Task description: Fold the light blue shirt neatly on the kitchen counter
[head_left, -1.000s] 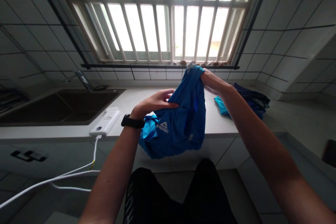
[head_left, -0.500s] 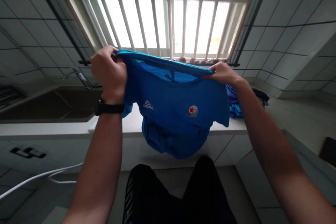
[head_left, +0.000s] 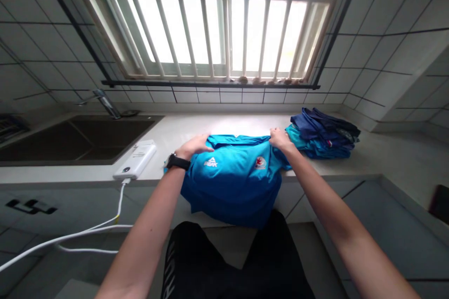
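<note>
The blue shirt [head_left: 231, 187] lies front up at the near side of the counter [head_left: 196, 124], its collar toward the window [head_left: 196, 32] and its lower part hanging over the front edge, close above the knees [head_left: 278, 226]. The left hand [head_left: 194, 145] grips the cloth by one shoulder, thumb over the front; the right hand [head_left: 279, 138] pinches the other shoulder with curled fingers.

For spreading the shirt well, an even, gentle pull outward on both shoulders would serve best, keeping the collar line straight and the printed logo [head_left: 211, 162] and round badge [head_left: 260, 163] level. The cloth looks thin and soft, so slack between the hands would probably bunch into creases. Setting the shoulders farther back on the counter would support more of the hanging part and make slipping less likely. The right hand works just beside the pile of clothes [head_left: 321, 133], so a wide sweep that way could disturb it. On the other side, the white power bank [head_left: 136, 161] and its cable [head_left: 121, 203] call for similar care.
</note>
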A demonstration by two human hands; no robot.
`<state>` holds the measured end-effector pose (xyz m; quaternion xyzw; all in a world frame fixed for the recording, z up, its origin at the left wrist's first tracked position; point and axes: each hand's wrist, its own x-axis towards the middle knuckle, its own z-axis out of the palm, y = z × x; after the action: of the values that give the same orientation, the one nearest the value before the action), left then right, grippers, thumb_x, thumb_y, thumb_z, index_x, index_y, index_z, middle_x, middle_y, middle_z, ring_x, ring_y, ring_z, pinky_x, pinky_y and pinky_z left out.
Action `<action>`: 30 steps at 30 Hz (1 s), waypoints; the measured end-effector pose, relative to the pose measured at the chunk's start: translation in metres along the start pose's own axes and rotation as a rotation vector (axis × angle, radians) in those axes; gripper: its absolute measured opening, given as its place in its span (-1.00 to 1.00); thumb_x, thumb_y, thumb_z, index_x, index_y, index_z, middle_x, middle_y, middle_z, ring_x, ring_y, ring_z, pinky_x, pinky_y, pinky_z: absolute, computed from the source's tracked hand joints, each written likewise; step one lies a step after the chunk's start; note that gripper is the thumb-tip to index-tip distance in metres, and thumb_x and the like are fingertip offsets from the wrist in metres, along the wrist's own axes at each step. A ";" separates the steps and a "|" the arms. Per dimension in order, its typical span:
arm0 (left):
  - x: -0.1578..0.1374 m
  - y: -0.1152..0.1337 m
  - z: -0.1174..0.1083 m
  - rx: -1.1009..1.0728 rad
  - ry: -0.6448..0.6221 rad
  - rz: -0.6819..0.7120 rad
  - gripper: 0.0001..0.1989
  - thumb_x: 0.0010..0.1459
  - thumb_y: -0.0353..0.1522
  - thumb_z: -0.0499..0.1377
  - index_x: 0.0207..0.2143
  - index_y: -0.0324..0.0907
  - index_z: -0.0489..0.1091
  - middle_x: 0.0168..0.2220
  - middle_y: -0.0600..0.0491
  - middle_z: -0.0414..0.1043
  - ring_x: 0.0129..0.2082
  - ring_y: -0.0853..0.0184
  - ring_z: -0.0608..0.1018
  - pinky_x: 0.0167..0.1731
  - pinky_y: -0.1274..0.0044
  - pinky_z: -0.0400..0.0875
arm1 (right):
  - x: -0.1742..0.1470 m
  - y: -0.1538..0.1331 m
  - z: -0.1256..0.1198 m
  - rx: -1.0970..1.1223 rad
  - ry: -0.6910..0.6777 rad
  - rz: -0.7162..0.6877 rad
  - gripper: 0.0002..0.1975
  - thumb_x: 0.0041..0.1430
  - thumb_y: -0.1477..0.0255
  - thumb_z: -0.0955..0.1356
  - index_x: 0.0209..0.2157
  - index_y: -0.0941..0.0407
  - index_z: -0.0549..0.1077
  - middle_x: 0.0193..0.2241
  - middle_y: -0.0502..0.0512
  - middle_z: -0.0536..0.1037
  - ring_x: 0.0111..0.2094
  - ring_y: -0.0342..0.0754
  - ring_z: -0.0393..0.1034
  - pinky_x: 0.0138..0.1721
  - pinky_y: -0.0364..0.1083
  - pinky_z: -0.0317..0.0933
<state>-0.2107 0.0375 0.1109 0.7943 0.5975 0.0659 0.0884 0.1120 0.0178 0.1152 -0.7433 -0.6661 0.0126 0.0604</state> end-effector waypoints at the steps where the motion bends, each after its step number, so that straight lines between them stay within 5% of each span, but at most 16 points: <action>1: 0.002 -0.002 0.009 0.008 -0.047 0.026 -0.23 0.15 -0.26 0.31 0.38 -0.21 0.22 0.42 -0.16 0.24 0.40 0.14 0.33 0.36 0.41 0.22 | -0.005 -0.006 0.006 0.002 -0.010 -0.028 -0.51 0.33 0.60 0.22 0.25 0.25 0.41 0.24 0.47 0.41 0.23 0.19 0.38 0.18 0.02 0.27; 5: 0.010 -0.008 0.033 0.035 -0.050 -0.005 -0.55 0.34 -0.26 0.10 0.22 -0.15 0.42 0.30 -0.09 0.42 0.32 0.18 0.43 0.30 0.41 0.29 | -0.024 -0.035 0.029 0.076 -0.098 -0.225 -0.47 0.43 0.44 0.18 0.37 0.11 0.28 0.39 0.35 0.25 0.36 0.21 0.20 0.29 0.16 0.17; 9: 0.011 -0.019 0.041 0.047 0.046 -0.097 -0.65 0.33 -0.36 0.06 0.05 -0.13 0.55 0.17 -0.12 0.53 0.18 0.12 0.55 0.19 0.39 0.41 | -0.029 -0.054 0.049 0.114 -0.295 -0.244 -0.45 0.51 0.17 0.10 0.42 -0.06 0.21 0.52 0.16 0.00 0.49 0.29 -0.11 0.33 0.44 -0.01; 15: 0.001 -0.050 0.015 -0.152 0.446 -0.346 -0.82 0.23 -0.38 0.18 -0.19 -0.18 0.57 -0.10 -0.14 0.65 -0.04 0.08 0.63 0.02 0.34 0.48 | -0.016 -0.049 0.072 0.132 -0.068 -0.264 -0.42 0.49 0.24 0.12 0.45 0.05 0.15 0.46 0.23 0.17 0.43 0.22 0.04 0.34 0.31 0.03; 19: 0.005 -0.064 -0.010 -0.153 0.557 -0.404 -0.78 0.28 -0.35 0.14 -0.12 -0.24 0.52 -0.04 -0.18 0.61 0.03 0.08 0.59 0.12 0.28 0.42 | -0.013 -0.048 0.079 0.185 0.133 -0.239 -0.47 0.41 0.38 0.19 0.35 0.18 0.29 0.32 0.35 0.34 0.30 0.19 0.23 0.26 0.08 0.14; 24: 0.021 -0.057 -0.016 -0.164 0.431 -0.273 -0.61 0.09 -0.51 0.20 0.01 -0.31 0.47 0.07 -0.23 0.55 0.10 0.07 0.59 0.20 0.33 0.39 | -0.013 -0.050 0.080 0.151 0.158 -0.219 -0.65 0.40 0.38 0.22 0.03 0.19 0.53 0.12 0.39 0.47 0.16 0.23 0.31 0.15 0.07 0.18; 30: 0.030 -0.023 0.013 -0.173 0.079 0.125 -0.54 -0.02 -0.40 0.32 0.00 -0.08 0.55 0.12 -0.01 0.57 0.16 0.13 0.56 0.20 0.44 0.40 | -0.009 -0.048 0.084 0.246 0.146 -0.179 -0.54 0.40 0.49 0.19 0.26 0.20 0.39 0.16 0.33 0.51 0.17 0.15 0.35 0.14 -0.03 0.21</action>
<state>-0.2207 0.0714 0.0929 0.8161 0.5421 0.1538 0.1287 0.0547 0.0202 0.0362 -0.6671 -0.7168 0.0345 0.1999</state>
